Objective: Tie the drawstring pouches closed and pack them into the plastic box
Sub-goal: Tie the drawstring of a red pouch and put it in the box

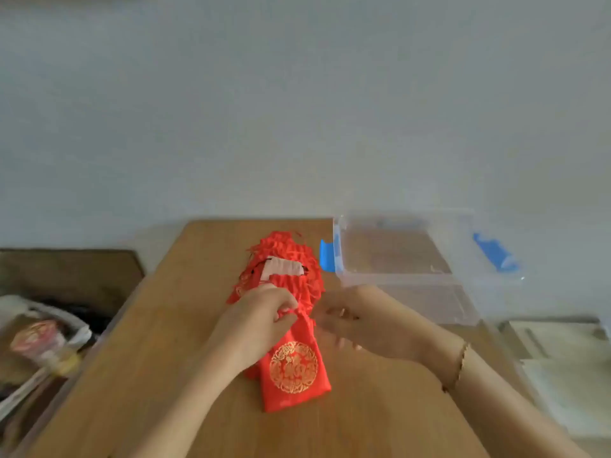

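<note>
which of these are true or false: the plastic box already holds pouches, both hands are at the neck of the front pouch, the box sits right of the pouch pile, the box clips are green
1. The plastic box already holds pouches. False: no pouch shows inside it.
2. The left hand and right hand are both at the neck of the front pouch. True.
3. The box sits right of the pouch pile. True.
4. The box clips are green. False: they are blue.

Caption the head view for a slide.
Both hands cinch a red pouch beside the empty plastic box.
</note>
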The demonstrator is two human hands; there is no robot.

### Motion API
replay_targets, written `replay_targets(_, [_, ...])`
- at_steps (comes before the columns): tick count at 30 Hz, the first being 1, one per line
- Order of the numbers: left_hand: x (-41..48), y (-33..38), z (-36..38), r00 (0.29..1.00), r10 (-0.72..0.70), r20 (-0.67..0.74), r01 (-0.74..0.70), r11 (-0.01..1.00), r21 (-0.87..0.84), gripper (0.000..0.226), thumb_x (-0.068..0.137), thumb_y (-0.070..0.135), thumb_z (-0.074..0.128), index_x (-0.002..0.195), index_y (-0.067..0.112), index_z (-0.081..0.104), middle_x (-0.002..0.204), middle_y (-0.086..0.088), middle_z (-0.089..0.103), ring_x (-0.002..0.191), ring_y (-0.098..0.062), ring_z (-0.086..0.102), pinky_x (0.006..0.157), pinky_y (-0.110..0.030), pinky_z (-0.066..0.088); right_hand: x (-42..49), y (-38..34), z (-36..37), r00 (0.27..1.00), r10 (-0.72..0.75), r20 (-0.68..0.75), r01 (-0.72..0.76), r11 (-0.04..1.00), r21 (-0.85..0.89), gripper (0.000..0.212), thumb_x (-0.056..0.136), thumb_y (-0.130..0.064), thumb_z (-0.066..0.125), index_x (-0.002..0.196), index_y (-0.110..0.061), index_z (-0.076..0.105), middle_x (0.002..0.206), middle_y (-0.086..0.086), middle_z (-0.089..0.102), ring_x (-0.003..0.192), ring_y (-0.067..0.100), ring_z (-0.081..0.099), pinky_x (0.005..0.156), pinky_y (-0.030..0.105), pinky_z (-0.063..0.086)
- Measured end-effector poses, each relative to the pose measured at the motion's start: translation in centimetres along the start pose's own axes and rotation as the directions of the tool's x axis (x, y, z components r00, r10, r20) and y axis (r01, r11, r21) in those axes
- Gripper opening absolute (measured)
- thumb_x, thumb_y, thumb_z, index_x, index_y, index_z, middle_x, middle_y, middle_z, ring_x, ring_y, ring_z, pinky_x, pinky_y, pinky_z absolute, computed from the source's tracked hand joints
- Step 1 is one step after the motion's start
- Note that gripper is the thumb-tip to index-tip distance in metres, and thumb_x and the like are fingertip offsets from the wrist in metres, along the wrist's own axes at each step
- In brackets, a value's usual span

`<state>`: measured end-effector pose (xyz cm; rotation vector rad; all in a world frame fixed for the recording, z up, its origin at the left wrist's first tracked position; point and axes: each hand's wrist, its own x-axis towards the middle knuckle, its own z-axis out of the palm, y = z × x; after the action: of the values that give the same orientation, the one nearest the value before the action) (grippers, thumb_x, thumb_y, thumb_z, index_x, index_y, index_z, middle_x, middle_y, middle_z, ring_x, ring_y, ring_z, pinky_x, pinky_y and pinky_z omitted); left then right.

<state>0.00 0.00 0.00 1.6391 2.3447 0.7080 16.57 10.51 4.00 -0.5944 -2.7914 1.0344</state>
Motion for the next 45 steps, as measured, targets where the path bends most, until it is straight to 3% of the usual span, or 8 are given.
replay_targets(5, [0.9, -5.2, 4.7, 0.984, 0.007, -0.179, 0.024, 0.985, 0.171, 0.048, 0.085, 0.038, 0.059, 0.130, 0.025, 0.047, 0.126, 0.007, 0.043, 0.123, -0.014, 0.037, 0.100, -0.034, 0.037, 1.4, 5.4, 6.4, 0.988, 0.011, -0.155, -0.029, 0.993, -0.112, 0.017, 0.090, -0.023, 0.052, 0.101, -0.018, 0.063, 0.068, -0.013, 0.055, 0.067, 0.011, 0.058, 0.064, 0.027, 0.047])
replay_targets(12, [0.7, -6.5, 7.9, 0.891, 0.150, -0.429, -0.104, 0.986, 0.129, 0.012, 0.074, 0.019, 0.073, 0.075, 0.020, 0.061, 0.095, 0.001, 0.055, 0.099, -0.025, 0.052, 0.085, -0.041, 0.043, -0.2, 6.5, 12.2, 0.858, 0.101, -0.503, -0.079, 0.995, 0.065, 0.024, 0.087, -0.017, 0.051, 0.110, -0.015, 0.058, 0.095, 0.002, 0.065, 0.078, 0.020, 0.060, 0.077, 0.041, 0.051])
replay_targets(18, [-1.6, -1.1, 6.4, 0.872, 0.379, -0.311, -0.430, 0.895, -0.116, 0.017, 0.084, 0.018, 0.062, 0.075, 0.027, 0.052, 0.099, 0.008, 0.062, 0.096, -0.002, 0.053, 0.087, -0.019, 0.039, -2.9, 6.6, 9.8, 0.853, 0.071, -0.517, 0.022, 0.985, 0.171, 0.051, 0.086, -0.022, 0.061, 0.134, -0.024, 0.043, 0.123, -0.011, 0.047, 0.112, 0.005, 0.049, 0.096, 0.026, 0.041])
replay_targets(21, [-2.5, 1.7, 6.8, 0.874, 0.405, -0.269, -0.468, 0.850, -0.242, 0.014, 0.087, 0.015, 0.060, 0.079, 0.024, 0.053, 0.105, 0.008, 0.061, 0.095, 0.003, 0.052, 0.079, -0.004, 0.034, -4.8, 6.9, 7.7, 0.882, 0.030, -0.470, 0.097, 0.965, 0.242, 0.013, 0.088, -0.011, 0.059, 0.100, -0.014, 0.063, 0.083, -0.006, 0.063, 0.071, -0.004, 0.056, 0.069, 0.017, 0.045])
replay_targets(27, [-2.9, 2.1, 9.2, 0.976, 0.213, -0.040, -0.196, 0.786, -0.586, 0.024, 0.090, 0.028, 0.055, 0.113, 0.025, 0.053, 0.108, 0.014, 0.060, 0.092, 0.010, 0.057, 0.075, -0.009, 0.043, -6.9, 9.3, 8.0, 0.829, 0.050, -0.556, 0.212, 0.893, 0.396, 0.008, 0.088, -0.003, 0.056, 0.085, -0.007, 0.062, 0.076, 0.006, 0.061, 0.070, 0.013, 0.055, 0.066, 0.028, 0.046])
replay_targets(31, [-3.1, 1.3, 10.7, 0.985, 0.144, 0.097, -0.044, 0.747, -0.663, 0.010, 0.091, 0.022, 0.056, 0.093, 0.027, 0.065, 0.089, 0.010, 0.068, 0.082, -0.002, 0.060, 0.075, -0.016, 0.048, -6.9, 10.0, 8.2, 0.837, 0.037, -0.546, 0.176, 0.926, 0.333, 0.007, 0.088, -0.006, 0.057, 0.088, -0.009, 0.063, 0.083, 0.009, 0.064, 0.073, 0.016, 0.058, 0.069, 0.030, 0.049])
replay_targets(37, [-3.1, 0.6, 11.8, 0.994, 0.095, 0.048, -0.030, 0.680, -0.733, 0.013, 0.091, 0.017, 0.055, 0.086, 0.016, 0.067, 0.083, -0.001, 0.068, 0.076, -0.011, 0.061, 0.069, -0.020, 0.049, -6.8, 10.9, 8.1, 0.867, 0.308, -0.391, -0.083, 0.864, 0.496, 0.024, 0.095, -0.027, 0.045, 0.104, -0.010, 0.060, 0.078, 0.004, 0.059, 0.062, 0.013, 0.056, 0.054, 0.024, 0.049])
replay_targets(45, [-2.6, -0.3, 12.0, 0.998, 0.055, -0.006, -0.042, 0.691, -0.722, 0.010, 0.088, 0.021, 0.059, 0.088, 0.019, 0.069, 0.074, 0.007, 0.068, 0.068, -0.004, 0.061, 0.064, -0.018, 0.049, -6.8, 12.4, 8.4, 0.854, 0.367, -0.369, -0.164, 0.863, 0.479, 0.023, 0.090, -0.008, 0.053, 0.068, -0.010, 0.059, 0.060, 0.001, 0.049, 0.047, 0.005, 0.044, 0.046, 0.017, 0.039])
